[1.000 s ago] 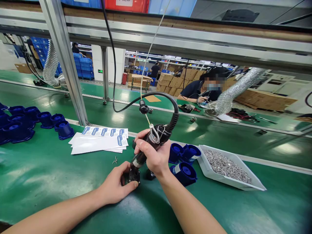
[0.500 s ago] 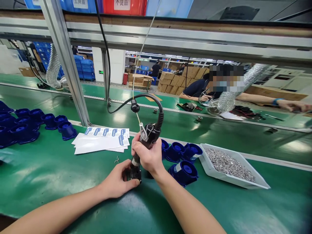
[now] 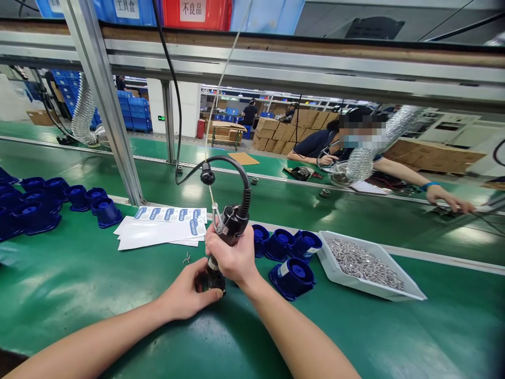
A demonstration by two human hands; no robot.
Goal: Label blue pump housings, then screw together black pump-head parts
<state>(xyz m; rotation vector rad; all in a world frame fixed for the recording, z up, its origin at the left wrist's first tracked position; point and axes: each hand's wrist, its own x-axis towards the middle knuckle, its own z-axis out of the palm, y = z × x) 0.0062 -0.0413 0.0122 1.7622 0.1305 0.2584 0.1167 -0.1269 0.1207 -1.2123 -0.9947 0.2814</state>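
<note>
My right hand [image 3: 234, 258] is wrapped round a black corded electric screwdriver [image 3: 233, 223], held nearly upright and leaning a little to the right. Below it, my left hand [image 3: 183, 292] grips a small black part [image 3: 216, 286] on the green bench, thumb in front. The screwdriver's lower end meets this part; the bit and the exact contact are hidden. A few loose screws [image 3: 187, 258] lie just behind my left hand. To the right of my right hand stands a dark blue plastic housing [image 3: 294, 278] with a white label, several more like it behind.
A white tray [image 3: 412, 293] full of small screws stands at right. Printed label sheets [image 3: 158, 235] lie behind my hands; more blue housings [image 3: 37, 213] sit at left. A metal post [image 3: 104, 100] rises at the bench's back. Across the line, a co-worker's arm [image 3: 400, 171] reaches sideways.
The view has shifted slightly, and the screwdriver with my right hand appears a little lower and further left. My grips look the same. The co-worker's outstretched hand has moved lower and nearer their body.
</note>
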